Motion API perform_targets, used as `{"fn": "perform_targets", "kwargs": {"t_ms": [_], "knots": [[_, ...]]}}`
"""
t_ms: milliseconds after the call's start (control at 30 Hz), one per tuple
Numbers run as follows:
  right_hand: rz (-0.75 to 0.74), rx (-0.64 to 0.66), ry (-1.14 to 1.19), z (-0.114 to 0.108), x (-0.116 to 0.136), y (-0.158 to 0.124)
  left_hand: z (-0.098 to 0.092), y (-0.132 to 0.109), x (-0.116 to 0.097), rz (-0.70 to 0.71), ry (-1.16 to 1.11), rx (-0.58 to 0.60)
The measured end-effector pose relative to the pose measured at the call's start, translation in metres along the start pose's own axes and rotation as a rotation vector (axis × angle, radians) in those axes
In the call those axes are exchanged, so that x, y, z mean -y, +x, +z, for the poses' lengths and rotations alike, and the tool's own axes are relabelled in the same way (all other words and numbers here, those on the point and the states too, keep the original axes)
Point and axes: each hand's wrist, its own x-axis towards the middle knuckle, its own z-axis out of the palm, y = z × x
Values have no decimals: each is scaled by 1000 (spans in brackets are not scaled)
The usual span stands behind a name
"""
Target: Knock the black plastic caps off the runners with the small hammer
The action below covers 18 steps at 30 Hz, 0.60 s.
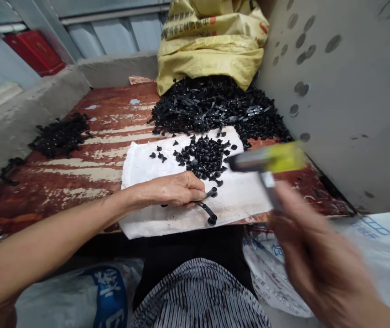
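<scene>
My left hand [174, 190] rests on a white cloth [242, 200] and pinches black plastic strap pieces [209, 210] whose ring ends stick out to the right of my fingers. My right hand [313, 255] is blurred in the lower right and grips a small hammer [266, 159] with a yellow and grey head raised above the cloth's right side. A small heap of black button-like studs [203, 157] lies on the cloth just beyond my left hand.
A large pile of black plastic parts [215, 107] lies behind the cloth, against a yellow sack [211, 45]. A smaller black pile [61, 135] sits at the left of the rusty red board [78, 177]. A grey wall [345, 91] closes the right side. White bags lie below.
</scene>
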Motion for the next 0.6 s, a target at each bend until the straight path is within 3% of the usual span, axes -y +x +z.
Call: {"fn": "perform_targets", "kwargs": {"t_ms": [33, 100, 233, 333, 400, 467, 500, 600], "knots": [[-67, 90, -52, 1, -2, 0, 0, 0, 0, -3, -3, -4], [-146, 125, -103, 4, -5, 2, 1, 0, 1, -17, -1, -11], [-114, -42, -105, 6, -5, 4, 5, 2, 3, -29, 14, -26], [-143, 90, -54, 7, -10, 4, 11, 3, 5, 10, -23, -30], [-52, 100, 5, 9, -15, 7, 10, -1, 8, 63, -35, -39], [126, -22, 125, 12, -20, 11, -2, -11, 13, 71, -29, -97], [194, -11, 211, 14, -21, 13, -13, -20, 16, 54, -15, -163], [362, 17, 498, 22, -22, 20, -58, -63, 27, -79, 56, -492]]}}
